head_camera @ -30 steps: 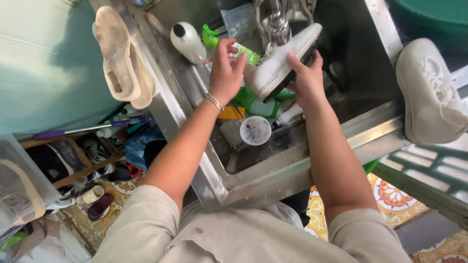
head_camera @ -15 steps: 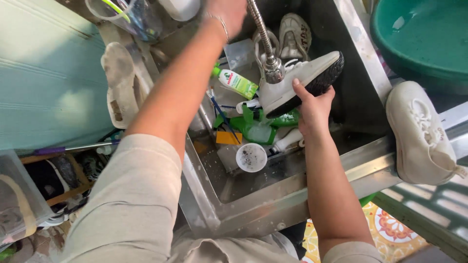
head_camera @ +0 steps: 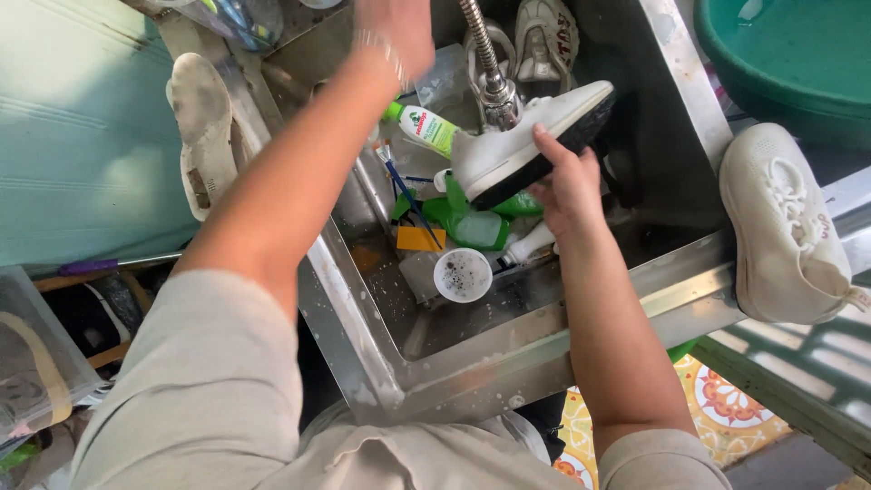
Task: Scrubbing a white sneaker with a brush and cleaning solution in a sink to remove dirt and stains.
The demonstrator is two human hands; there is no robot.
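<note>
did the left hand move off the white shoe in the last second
Yes. The left hand has left the white shoe and gone up past the tap toward the sink's far edge; the right hand holds the shoe alone.

I saw a brushed, wet-glossy metal sink (head_camera: 472, 363) with a shiny ribbed metal faucet (head_camera: 485, 63). My right hand (head_camera: 567, 186) gripped a smooth white leather-like sneaker (head_camera: 517, 145) with a dark rubber sole. The right-hand shoe (head_camera: 785, 227) looked matt knitted cloth; the far bottle (head_camera: 426, 127) was glossy plastic.
</note>
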